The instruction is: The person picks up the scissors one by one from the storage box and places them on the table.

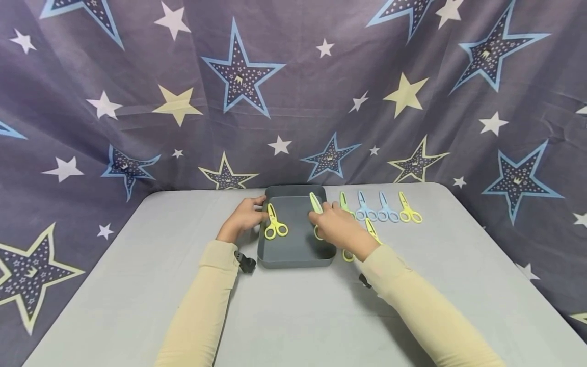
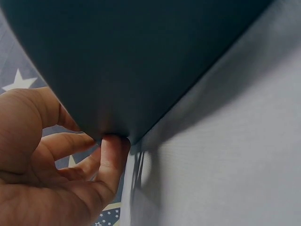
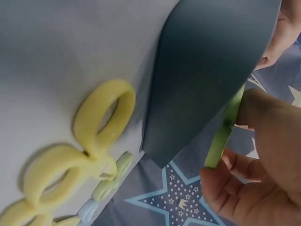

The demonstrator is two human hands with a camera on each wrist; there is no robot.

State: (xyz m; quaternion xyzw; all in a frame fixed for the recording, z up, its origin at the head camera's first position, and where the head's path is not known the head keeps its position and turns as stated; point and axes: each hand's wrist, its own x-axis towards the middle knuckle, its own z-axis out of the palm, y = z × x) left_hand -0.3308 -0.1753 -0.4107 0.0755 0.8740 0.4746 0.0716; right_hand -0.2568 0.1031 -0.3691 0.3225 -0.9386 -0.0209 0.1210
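My left hand holds the left wall of a dark grey tray, its fingers at the rim and corner in the left wrist view. Inside the tray, toward its left side, lies a pair of yellow scissors. Over the tray's right side my right hand pinches a pair of light green scissors, blades pointing away from me. The right wrist view shows the green scissors edge-on between thumb and fingers, beside the tray wall. My hand partly hides their handles.
Right of the tray stands a row of scissors on the table: green, blue, another blue and yellow. More yellow scissors lie nearer, partly under my right forearm. A star-patterned curtain hangs behind the table.
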